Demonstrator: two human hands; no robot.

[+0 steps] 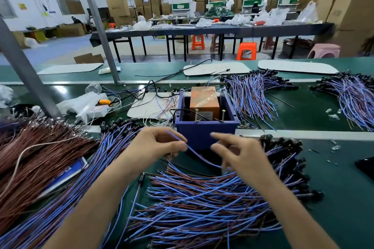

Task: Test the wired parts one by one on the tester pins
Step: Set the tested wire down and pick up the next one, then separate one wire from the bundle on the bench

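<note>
Left hand pinches blue wire just before tester box; upright pins behind, untouched. Right hand half-curled at wire's far end, grip blurred, cannot tell. Wire lifted off pile, likely singling out one part.

The tester box is violet-blue, its inner block orange, the six-o'clock wires blue and brown, the bench dark green.
</note>
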